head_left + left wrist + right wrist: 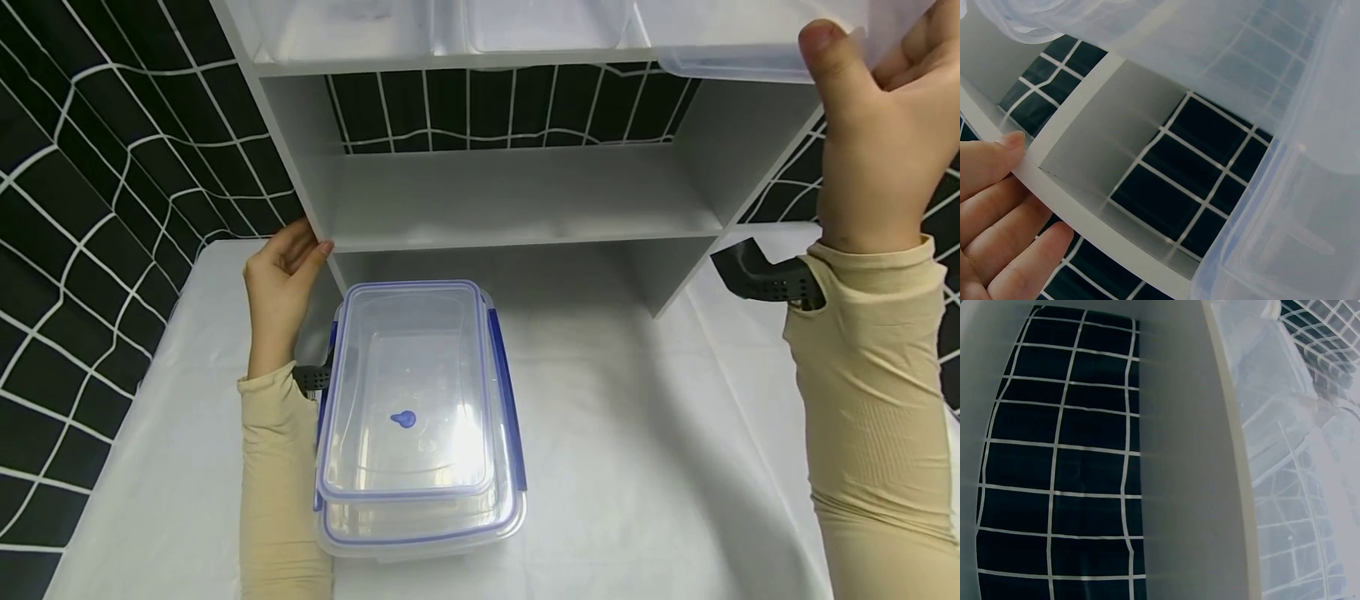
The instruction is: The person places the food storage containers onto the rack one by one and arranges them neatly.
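Note:
My left hand (pixel 279 287) grips the front edge of the left side panel of a white shelf unit (pixel 525 196), near its middle board. In the left wrist view the thumb and fingers lie on either side of that panel edge (pixel 1094 222). High on the right, my right hand (pixel 888 142) holds a clear plastic container (pixel 738 58) whose corner juts past the top board's front edge. The thumb is on its near side; the other fingers are partly cut off by the frame. The right wrist view shows clear plastic (pixel 1285 475) above a board, but no hand.
A clear lidded container with blue clips (pixel 507 400) stands on the white cloth (pixel 622 483), a smaller blue-rimmed lid (pixel 420 358) on top. More clear containers (pixel 547 25) line the top board. Dark cloth with white grid lines (pixel 90 250) hangs behind and at the sides.

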Motion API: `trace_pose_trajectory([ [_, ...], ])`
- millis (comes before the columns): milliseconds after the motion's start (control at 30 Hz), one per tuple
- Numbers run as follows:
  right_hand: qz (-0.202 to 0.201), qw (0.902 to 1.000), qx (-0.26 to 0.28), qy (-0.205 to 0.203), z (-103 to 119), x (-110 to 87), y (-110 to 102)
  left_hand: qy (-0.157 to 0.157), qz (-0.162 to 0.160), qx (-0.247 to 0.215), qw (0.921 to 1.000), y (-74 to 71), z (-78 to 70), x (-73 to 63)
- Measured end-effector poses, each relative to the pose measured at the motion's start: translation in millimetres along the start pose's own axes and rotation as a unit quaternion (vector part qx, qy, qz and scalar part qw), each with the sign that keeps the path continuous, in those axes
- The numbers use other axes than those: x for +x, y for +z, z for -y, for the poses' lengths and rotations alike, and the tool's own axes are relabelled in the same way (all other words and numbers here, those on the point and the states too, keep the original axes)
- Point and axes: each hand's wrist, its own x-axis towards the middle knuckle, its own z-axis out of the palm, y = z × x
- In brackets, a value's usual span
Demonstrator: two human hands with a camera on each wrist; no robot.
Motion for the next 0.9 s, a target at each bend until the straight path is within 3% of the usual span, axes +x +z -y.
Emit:
trace_pose_trajectory([
  [167,-0.004,0.9992,-0.039,-0.005,-4,5.1,2,0.005,0.0,0.0,1.0,1.1,-1.6,1.2],
  [400,0.02,0.9937,-0.104,-0.035,-12,12.3,1,0.005,0.002,0.001,1.0,1.4,-1.5,2.3],
  [633,0.028,0.9819,-0.187,-0.014,-13,17.0,-8,0.006,0.003,0.005,1.0,1.1,-1.1,1.9],
  [733,0.041,0.9783,-0.203,0.001,-13,19.7,-11,0.005,0.002,0.005,1.0,0.5,0.0,1.8],
  [800,0.05,0.9758,-0.213,-0.011,-14,20.3,-10,0.0,0.002,0.008,1.0,-0.2,0.3,1.8],
  [900,0.045,0.9793,-0.196,-0.024,-16,20.4,-6,-0.003,0.002,0.01,0.9999,-0.7,1.4,1.4],
])
